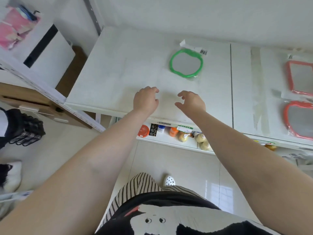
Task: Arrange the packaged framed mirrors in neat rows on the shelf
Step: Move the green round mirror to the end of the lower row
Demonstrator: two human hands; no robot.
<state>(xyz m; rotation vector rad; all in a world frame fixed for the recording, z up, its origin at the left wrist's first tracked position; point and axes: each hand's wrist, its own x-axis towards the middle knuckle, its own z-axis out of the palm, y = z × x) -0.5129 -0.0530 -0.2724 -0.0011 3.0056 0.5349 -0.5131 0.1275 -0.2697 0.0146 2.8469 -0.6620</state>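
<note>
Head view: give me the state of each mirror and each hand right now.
green mirror: flat on shelf, bagged, untouched.
rectangular orange mirror: flat at right edge, bagged.
rounded orange mirror: flat, nearer the shelf's front edge, bagged.
left hand: fingers loosely curled, empty.
right hand: fingers loosely curled, empty.

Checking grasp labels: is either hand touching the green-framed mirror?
Apart. The head view shows bare shelf between the green-framed mirror and both the left hand and right hand.

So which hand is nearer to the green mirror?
Right. The right hand hovers just below the green mirror, almost in line with it; the left hand is lower-left, farther away.
</note>
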